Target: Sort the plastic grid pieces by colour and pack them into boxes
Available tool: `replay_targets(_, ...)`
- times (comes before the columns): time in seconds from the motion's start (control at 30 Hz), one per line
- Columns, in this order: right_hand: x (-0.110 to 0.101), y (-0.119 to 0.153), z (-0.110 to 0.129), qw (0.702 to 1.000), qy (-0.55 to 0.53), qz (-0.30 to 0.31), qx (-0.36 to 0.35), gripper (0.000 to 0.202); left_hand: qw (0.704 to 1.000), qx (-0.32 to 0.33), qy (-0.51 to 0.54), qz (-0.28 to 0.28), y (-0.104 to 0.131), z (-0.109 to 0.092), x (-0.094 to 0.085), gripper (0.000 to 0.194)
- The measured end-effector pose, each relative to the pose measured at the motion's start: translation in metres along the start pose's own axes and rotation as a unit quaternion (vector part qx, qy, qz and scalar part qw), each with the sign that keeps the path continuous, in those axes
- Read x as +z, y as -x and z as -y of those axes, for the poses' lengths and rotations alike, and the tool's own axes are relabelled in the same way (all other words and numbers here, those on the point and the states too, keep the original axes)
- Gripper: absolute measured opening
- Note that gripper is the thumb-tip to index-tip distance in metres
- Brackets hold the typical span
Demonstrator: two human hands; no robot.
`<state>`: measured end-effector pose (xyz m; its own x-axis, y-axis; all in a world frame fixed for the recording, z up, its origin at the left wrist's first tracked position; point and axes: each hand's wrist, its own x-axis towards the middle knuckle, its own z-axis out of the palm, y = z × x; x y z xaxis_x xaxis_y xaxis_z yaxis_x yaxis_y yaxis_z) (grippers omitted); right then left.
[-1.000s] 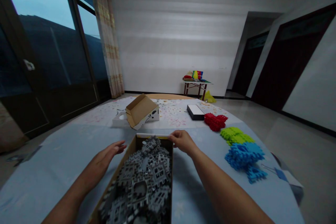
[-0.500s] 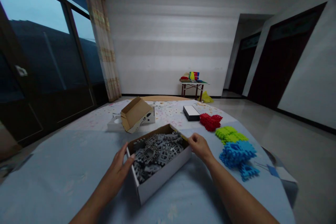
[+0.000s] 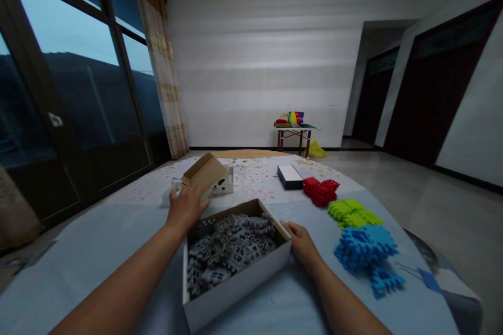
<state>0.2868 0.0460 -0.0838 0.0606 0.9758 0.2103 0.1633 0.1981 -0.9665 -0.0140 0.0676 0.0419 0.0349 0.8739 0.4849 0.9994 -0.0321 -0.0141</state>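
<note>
In front of me a white cardboard box (image 3: pixel 238 289) holds a heap of grey interlocking plastic pieces (image 3: pixel 234 245). My right hand (image 3: pixel 302 243) is at the box's right end, with its fingers curled round the side wall near the corner. Over the far left corner, my left hand (image 3: pixel 185 206) reaches to the tilted cardboard lid (image 3: pixel 205 169), which is brown inside and white with dark marks outside. The left fingers are spread along the lid's near edge; whether they press on it I cannot tell.
At the right lie piles of red (image 3: pixel 320 190), green (image 3: pixel 354 213) and blue plastic pieces (image 3: pixel 365 248). A black-and-white box (image 3: pixel 290 176) stands beyond them. White packaging (image 3: pixel 228 184) is behind the lid. A small side table (image 3: pixel 295 128) stands by the wall.
My left hand has left the box's left end and moved forward to the lid. The right hand stays at the box's right end. The view has shifted slightly upward.
</note>
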Motion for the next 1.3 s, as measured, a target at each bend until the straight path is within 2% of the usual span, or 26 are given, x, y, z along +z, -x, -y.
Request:
replay_targets(0.13, -0.003, 0.003, -0.003, 1.000, 0.010, 0.023, 0.000, 0.044, 0.999, 0.003, -0.010, 0.031, -0.015, -0.006, 0.008, 0.023)
replay_targets(0.23, -0.008, 0.006, 0.003, 1.000, 0.015, 0.009, -0.001, 0.044, 1.000, 0.004, -0.009, 0.029, -0.012, -0.006, 0.003, 0.026)
replay_targets(0.37, -0.015, 0.005, 0.026, 0.998, 0.013, -0.044, -0.052, 0.044, 1.000, 0.006, 0.016, -0.026, 0.008, -0.007, -0.012, 0.031)
replay_targets(0.5, -0.011, 0.005, 0.068, 0.993, 0.012, -0.069, -0.099, 0.040, 0.989, 0.069, 0.085, -0.099, 0.033, -0.011, -0.022, 0.027)
replay_targets(0.63, 0.009, 0.012, 0.112, 0.993, -0.005, -0.008, -0.119, 0.040, 0.977, 0.123, 0.118, -0.132, 0.054, -0.018, -0.026, 0.026)
replay_targets(0.73, 0.027, 0.018, 0.132, 0.993, -0.047, 0.063, -0.091, 0.047, 0.970, 0.146, 0.131, -0.145, 0.067, -0.025, -0.027, 0.025)
replay_targets(0.83, 0.039, 0.022, 0.139, 0.988, -0.093, 0.102, -0.065, 0.046, 0.965, 0.168, 0.137, -0.145, 0.077, -0.031, -0.026, 0.026)
replay_targets(1.0, 0.041, 0.023, 0.137, 0.991, -0.089, 0.085, -0.056, 0.038, 0.959, 0.194, 0.176, -0.113, 0.087, -0.037, -0.027, 0.027)
replay_targets(1.13, 0.024, 0.021, 0.140, 0.986, 0.020, 0.055, -0.157, 0.036, 0.952, 0.140, 0.227, -0.151, 0.085, -0.026, -0.029, 0.038)
replay_targets(1.23, 0.006, 0.018, 0.142, 0.972, 0.108, 0.004, -0.209, 0.036, 0.945, 0.037, 0.274, -0.175, 0.080, -0.011, -0.034, 0.039)
replay_targets(1.3, -0.005, 0.015, 0.140, 0.962, 0.150, -0.026, -0.228, 0.037, 0.932, -0.047, 0.320, -0.165, 0.077, -0.002, -0.038, 0.040)
